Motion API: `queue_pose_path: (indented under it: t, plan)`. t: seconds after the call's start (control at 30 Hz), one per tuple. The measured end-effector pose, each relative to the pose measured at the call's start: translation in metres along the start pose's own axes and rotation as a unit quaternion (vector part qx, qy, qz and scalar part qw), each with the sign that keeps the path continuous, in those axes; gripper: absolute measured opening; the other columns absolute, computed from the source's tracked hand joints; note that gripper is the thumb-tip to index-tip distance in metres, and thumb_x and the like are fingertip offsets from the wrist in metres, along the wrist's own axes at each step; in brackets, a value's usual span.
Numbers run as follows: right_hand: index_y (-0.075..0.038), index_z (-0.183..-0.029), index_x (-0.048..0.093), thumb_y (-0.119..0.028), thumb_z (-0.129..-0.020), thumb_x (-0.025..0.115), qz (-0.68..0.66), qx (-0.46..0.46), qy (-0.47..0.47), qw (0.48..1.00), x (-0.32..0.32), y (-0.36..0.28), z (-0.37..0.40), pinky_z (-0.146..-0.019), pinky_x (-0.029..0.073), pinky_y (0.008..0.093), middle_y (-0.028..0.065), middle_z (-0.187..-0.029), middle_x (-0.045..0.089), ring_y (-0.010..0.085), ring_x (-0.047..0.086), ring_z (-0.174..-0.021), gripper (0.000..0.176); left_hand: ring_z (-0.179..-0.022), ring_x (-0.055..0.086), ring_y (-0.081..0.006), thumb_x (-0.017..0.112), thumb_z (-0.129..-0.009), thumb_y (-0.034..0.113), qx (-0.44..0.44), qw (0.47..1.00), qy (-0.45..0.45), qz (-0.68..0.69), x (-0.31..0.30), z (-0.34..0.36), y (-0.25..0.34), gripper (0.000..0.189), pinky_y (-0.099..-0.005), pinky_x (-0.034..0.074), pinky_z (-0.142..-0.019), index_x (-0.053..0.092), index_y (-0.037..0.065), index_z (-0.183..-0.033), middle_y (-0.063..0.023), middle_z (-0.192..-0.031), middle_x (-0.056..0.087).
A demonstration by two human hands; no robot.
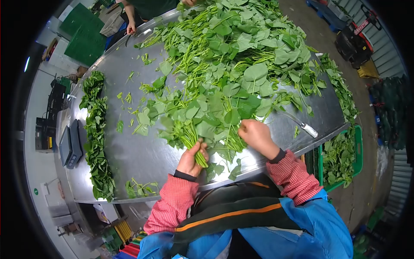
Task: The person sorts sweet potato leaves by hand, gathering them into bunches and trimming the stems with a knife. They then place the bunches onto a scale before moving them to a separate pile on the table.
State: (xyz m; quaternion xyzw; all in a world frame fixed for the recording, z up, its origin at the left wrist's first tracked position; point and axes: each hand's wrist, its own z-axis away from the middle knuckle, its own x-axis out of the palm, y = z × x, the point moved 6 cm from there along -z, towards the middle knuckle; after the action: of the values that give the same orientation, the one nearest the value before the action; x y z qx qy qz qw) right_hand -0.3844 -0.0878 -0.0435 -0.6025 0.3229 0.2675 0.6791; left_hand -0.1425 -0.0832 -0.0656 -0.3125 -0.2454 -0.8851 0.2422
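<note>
My left hand (192, 159) is wrapped round a bunch of leafy green stems (188, 137), cut ends toward me, leaves pointing away. My right hand (258, 137) is closed, its fingertips against the leaves and stems beside a second cluster of stems (234, 141). What its fingers grip is hidden. Both hands are over the near edge of a metal table (133, 157). A large heap of the same leafy greens (254, 47) spreads across the table beyond them. To the right of my right hand lies a curved blade with a pale handle (309, 130).
A row of leafy bunches (95, 138) lines the table's left side, beside a dark scale (70, 144). Loose sprigs (140, 188) lie about. A green crate (359, 151) of greens stands at right. Across the table, another person's hand (131, 28) holds a thin dark tool.
</note>
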Motion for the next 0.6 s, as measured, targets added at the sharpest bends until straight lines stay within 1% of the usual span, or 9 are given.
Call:
queue_pose_path:
  t: [0.07, 0.1, 0.2, 0.23, 0.33, 0.4, 0.43, 0.53, 0.6]
  plan:
    - [-0.004, -0.081, 0.063, -0.022, -0.080, 0.061, -0.197, 0.058, 0.003, 0.979, -0.025, 0.004, -0.002, -0.056, 0.044, 0.0305, 0.0090, -0.068, 0.061, 0.0173, 0.057, -0.060, 0.018, -0.064, 0.049, -0.0092, 0.056, -0.093, 0.015, -0.057, 0.994, -0.073, 0.057, 0.000, 0.008, 0.000, 0.018, -0.0228, 0.045, -0.059, 0.050, 0.006, -0.108, -0.0022, -0.080, 0.055]
    - [-0.002, -0.079, 0.061, -0.015, -0.080, 0.059, -0.376, 0.099, -0.023, 0.921, -0.046, -0.001, -0.003, -0.055, 0.042, 0.0260, 0.0025, -0.067, 0.059, 0.0096, 0.052, -0.059, 0.014, -0.060, 0.043, -0.0067, 0.056, -0.093, 0.018, -0.034, 0.996, -0.063, 0.058, 0.000, 0.012, 0.004, 0.017, -0.0206, 0.040, -0.055, 0.051, 0.008, -0.106, 0.0019, -0.075, 0.051]
    - [-0.001, -0.078, 0.059, -0.011, -0.080, 0.060, -0.389, 0.125, -0.004, 0.913, -0.047, 0.030, -0.006, -0.054, 0.040, 0.0220, -0.0023, -0.067, 0.056, 0.0050, 0.046, -0.060, 0.010, -0.059, 0.042, -0.0070, 0.056, -0.093, 0.018, 0.098, 0.993, -0.062, -0.022, 0.019, 0.026, 0.019, 0.014, -0.0206, 0.040, -0.055, 0.051, 0.009, -0.103, 0.0024, -0.074, 0.049]
    - [-0.001, -0.079, 0.058, -0.011, -0.081, 0.061, -0.293, 0.071, 0.048, 0.952, -0.043, 0.028, -0.004, -0.053, 0.039, 0.0222, -0.0020, -0.066, 0.056, 0.0057, 0.047, -0.058, 0.011, -0.061, 0.043, -0.0067, 0.058, -0.092, 0.017, 0.123, 0.990, -0.048, -0.057, 0.030, 0.032, 0.019, 0.014, -0.0203, 0.039, -0.054, 0.050, 0.010, -0.101, 0.0014, -0.076, 0.051]
    - [-0.003, -0.078, 0.057, -0.014, -0.079, 0.065, -0.234, 0.033, 0.114, 0.965, -0.049, -0.004, 0.014, -0.050, 0.042, 0.0284, 0.0049, -0.062, 0.055, 0.0120, 0.052, -0.055, 0.014, -0.066, 0.047, -0.0070, 0.059, -0.091, 0.014, 0.199, 0.966, -0.029, -0.160, 0.064, 0.040, 0.011, 0.014, -0.0207, 0.041, -0.055, 0.050, 0.010, -0.101, -0.0012, -0.081, 0.055]
    - [-0.004, -0.078, 0.056, -0.016, -0.078, 0.066, -0.063, -0.037, 0.145, 0.987, -0.055, -0.044, 0.027, -0.050, 0.044, 0.0325, 0.0080, -0.063, 0.057, 0.0194, 0.056, -0.056, 0.016, -0.074, 0.054, -0.0102, 0.058, -0.090, 0.008, 0.221, 0.955, -0.040, -0.196, 0.075, 0.033, 0.000, 0.015, -0.0222, 0.046, -0.064, 0.049, 0.007, -0.102, -0.0108, -0.098, 0.062]
    - [-0.005, -0.079, 0.056, -0.018, -0.078, 0.067, 0.023, -0.072, 0.159, 0.984, -0.054, -0.061, 0.032, -0.050, 0.045, 0.0346, 0.0095, -0.064, 0.057, 0.0230, 0.058, -0.057, 0.017, -0.077, 0.055, -0.0110, 0.059, -0.090, 0.008, 0.233, 0.949, -0.043, -0.210, 0.082, 0.029, -0.005, 0.015, -0.0234, 0.047, -0.065, 0.049, 0.008, -0.101, -0.0099, -0.099, 0.062]
    - [-0.007, -0.081, 0.055, -0.021, -0.077, 0.068, 0.035, -0.196, 0.150, 0.968, -0.034, -0.102, 0.048, -0.052, 0.047, 0.0399, 0.0112, -0.065, 0.058, 0.0302, 0.060, -0.060, 0.019, -0.083, 0.058, -0.0137, 0.061, -0.087, 0.002, 0.249, 0.945, -0.041, -0.209, 0.078, 0.015, -0.017, 0.018, -0.0265, 0.048, -0.071, 0.049, 0.007, -0.099, -0.0064, -0.091, 0.061]
    - [-0.007, -0.084, 0.056, -0.022, -0.079, 0.067, -0.046, -0.159, 0.086, 0.982, -0.031, -0.101, 0.048, -0.051, 0.046, 0.0392, 0.0102, -0.063, 0.058, 0.0272, 0.060, -0.057, 0.020, -0.078, 0.059, -0.0150, 0.060, -0.087, 0.001, 0.230, 0.954, -0.031, -0.191, 0.073, 0.015, -0.017, 0.019, -0.0270, 0.050, -0.068, 0.048, 0.007, -0.100, -0.0051, -0.088, 0.060]
